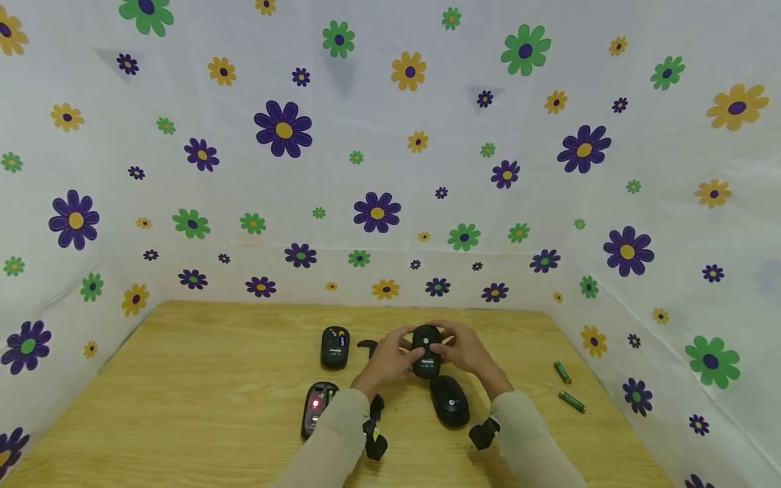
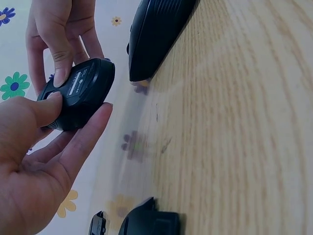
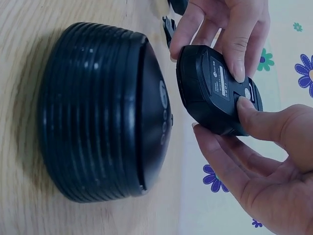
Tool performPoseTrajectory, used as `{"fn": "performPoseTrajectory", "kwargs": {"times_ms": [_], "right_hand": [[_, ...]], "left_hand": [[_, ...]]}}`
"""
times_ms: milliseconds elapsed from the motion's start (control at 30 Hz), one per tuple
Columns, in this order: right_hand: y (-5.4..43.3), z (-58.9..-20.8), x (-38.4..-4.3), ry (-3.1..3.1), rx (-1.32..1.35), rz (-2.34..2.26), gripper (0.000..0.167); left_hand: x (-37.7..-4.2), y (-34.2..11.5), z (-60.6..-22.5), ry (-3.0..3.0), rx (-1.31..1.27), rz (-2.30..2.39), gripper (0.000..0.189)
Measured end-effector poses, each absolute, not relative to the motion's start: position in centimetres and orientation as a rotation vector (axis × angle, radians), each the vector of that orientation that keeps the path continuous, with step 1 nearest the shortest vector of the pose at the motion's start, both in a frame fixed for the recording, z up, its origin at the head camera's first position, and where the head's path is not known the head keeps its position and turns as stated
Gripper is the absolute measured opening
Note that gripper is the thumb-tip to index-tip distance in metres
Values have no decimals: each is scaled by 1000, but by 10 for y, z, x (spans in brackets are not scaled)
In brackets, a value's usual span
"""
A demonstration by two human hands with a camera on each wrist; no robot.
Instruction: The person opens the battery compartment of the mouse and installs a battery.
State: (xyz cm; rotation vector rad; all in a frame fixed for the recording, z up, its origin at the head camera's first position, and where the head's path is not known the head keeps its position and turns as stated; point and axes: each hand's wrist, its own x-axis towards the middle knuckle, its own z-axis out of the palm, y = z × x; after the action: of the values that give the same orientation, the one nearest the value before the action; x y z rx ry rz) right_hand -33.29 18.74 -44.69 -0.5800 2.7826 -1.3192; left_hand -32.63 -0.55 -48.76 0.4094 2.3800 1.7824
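Both hands hold a black computer mouse (image 1: 426,370) off the table, its underside with a printed label turned up. My left hand (image 1: 388,360) grips its left side, thumb on the underside. On the other side my right hand (image 1: 462,348) grips it, thumb pressing near the small round spot. In the right wrist view the two thumbs lie close together on the mouse (image 3: 208,81). Just nearer than the hands, a second black mouse (image 1: 449,402) rests on the table, top side up.
Left of the hands lie two upturned mice: one (image 1: 335,352) shows a blue battery, the nearer one (image 1: 310,410) a lit red light and a green battery. A curved black piece (image 1: 367,346) lies by my left hand. Two green batteries (image 1: 562,372) (image 1: 572,402) lie at right.
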Motion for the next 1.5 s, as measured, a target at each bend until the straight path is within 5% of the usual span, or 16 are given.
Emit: {"fn": "performPoseTrajectory", "kwargs": {"times_ms": [867, 1500], "right_hand": [[200, -441, -340, 2885, -372, -1512, 38], [238, -462, -360, 2961, -290, -1030, 32]], "left_hand": [[-327, 2, -488, 2416, 444, 1731, 53], [-334, -19, -477, 2440, 419, 1760, 56]]}}
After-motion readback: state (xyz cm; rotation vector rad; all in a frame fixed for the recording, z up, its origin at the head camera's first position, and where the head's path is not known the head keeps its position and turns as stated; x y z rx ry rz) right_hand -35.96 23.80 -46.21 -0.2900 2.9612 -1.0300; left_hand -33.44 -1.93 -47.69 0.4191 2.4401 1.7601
